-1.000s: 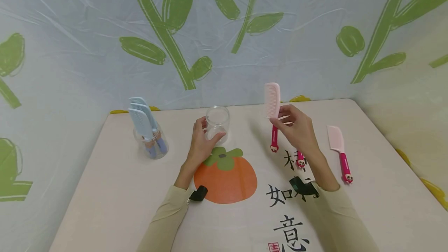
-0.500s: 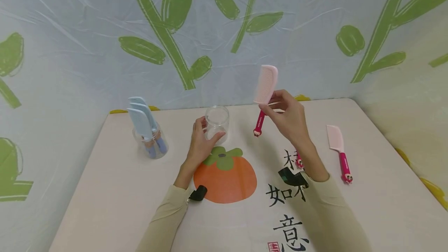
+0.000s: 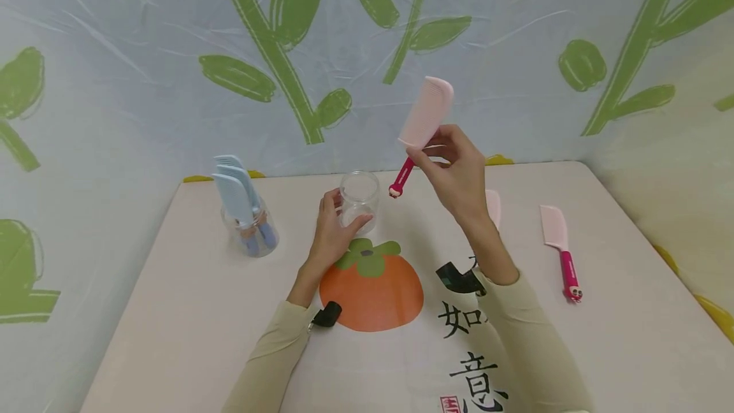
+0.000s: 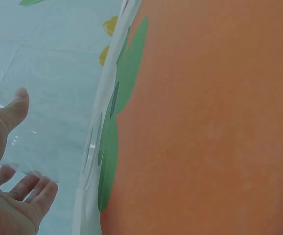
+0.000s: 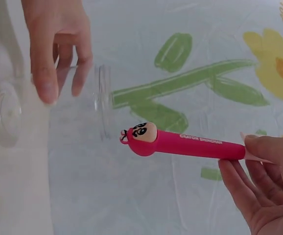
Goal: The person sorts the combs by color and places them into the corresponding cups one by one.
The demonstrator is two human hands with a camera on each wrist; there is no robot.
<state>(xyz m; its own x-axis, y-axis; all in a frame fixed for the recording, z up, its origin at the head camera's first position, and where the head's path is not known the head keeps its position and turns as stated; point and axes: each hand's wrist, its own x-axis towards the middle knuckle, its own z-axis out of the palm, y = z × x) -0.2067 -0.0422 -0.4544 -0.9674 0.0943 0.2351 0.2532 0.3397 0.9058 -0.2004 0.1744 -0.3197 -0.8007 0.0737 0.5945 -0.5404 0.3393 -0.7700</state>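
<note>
Pink comb (image 3: pixel 425 113) in right hand (image 3: pixel 453 174) now higher, nearer the empty jar (image 3: pixel 359 199).

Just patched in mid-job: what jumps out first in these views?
The right hand holds a pink comb up in the air, tilted, its red handle end pointing down toward an empty clear jar that the left hand grips at the table's middle. To the left, a second jar holds blue combs upright. Another pink comb lies flat on the right.
</note>
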